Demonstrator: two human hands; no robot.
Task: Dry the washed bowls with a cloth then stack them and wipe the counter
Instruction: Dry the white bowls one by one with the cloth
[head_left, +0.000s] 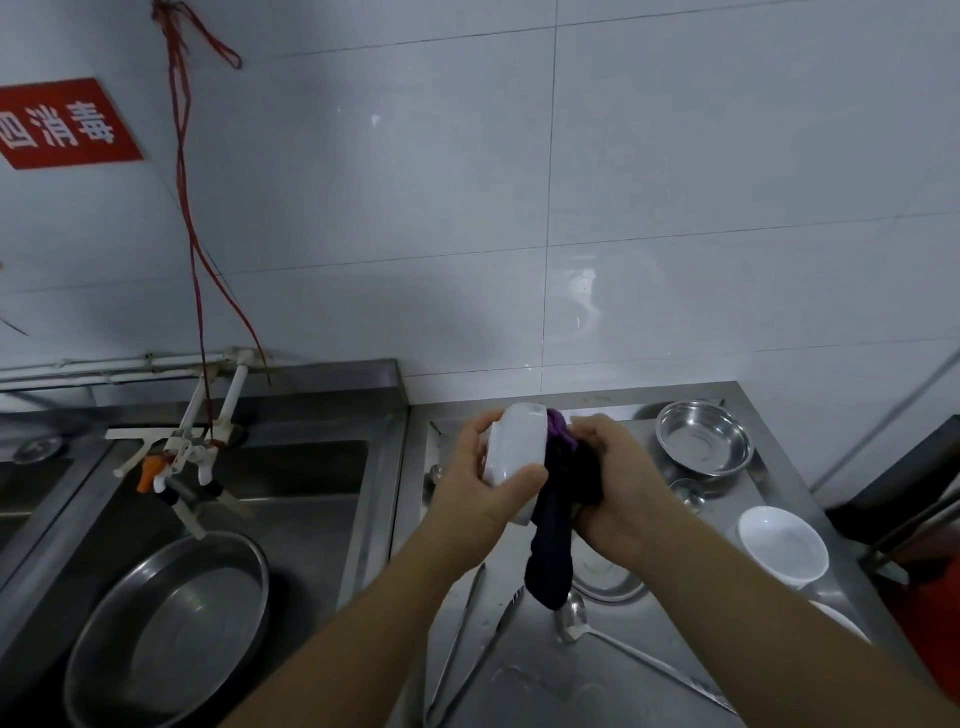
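White bowl (519, 457) sits on its side in the left hand (483, 483), held above the steel surface (550, 680); the right hand (618, 493) grips a dark cloth (558, 525) pushed into it. Tongs (478, 639) and spoon (576, 623) lie below. Rightward, a steel bowl (704, 436) and another white bowl (782, 545) sit empty near the edge.

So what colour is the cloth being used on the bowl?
The cloth is dark navy to black with a purple patch near the top, seen in the head view.
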